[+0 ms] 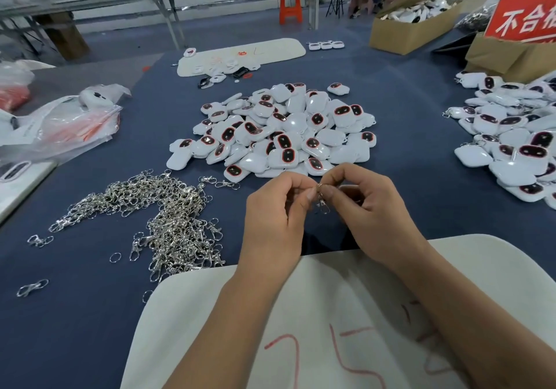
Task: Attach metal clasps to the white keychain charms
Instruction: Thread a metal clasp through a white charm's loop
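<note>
One metal clasp (323, 203) hangs between my two hands above the blue table, just in front of the white pad. My left hand (276, 211) pinches its top ring with curled fingers. My right hand (364, 205) pinches the same ring from the other side, thumb and forefinger together. A large heap of white keychain charms (279, 131) with dark oval windows lies straight ahead of my hands. A tangled pile of loose metal clasps (168, 220) lies to the left of my left hand.
A white pad (331, 313) with red marks lies under my forearms. A second heap of charms (511, 142), some with clasps showing, lies at the right. Plastic bags (60, 121) lie at the left, cardboard boxes (412, 24) and a red sign (526, 18) at the back right.
</note>
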